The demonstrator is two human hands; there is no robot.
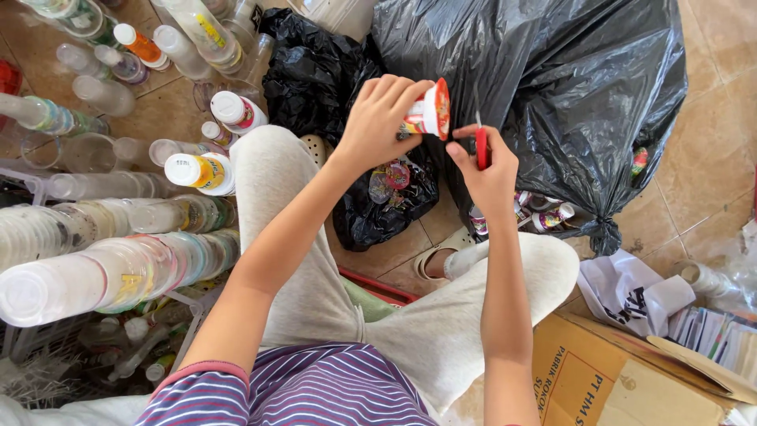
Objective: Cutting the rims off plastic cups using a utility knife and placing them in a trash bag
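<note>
Tiled floor, person seated, knees apart. Left hand (378,118) grips a small plastic cup (430,110) with a red printed lid, held on its side above the lap. Right hand (490,170) is closed round a red-handled cutter (480,146), blade at the cup's rim. Judgement: lid not yet off, cut barely begun.

Done so far, apparently: long stacks of clear cups (118,272) at left, and lid scraps in a small black bag (378,201) below the hands. Left: a big black sack (552,87), more printed cups (544,214) spilling from under it.
</note>
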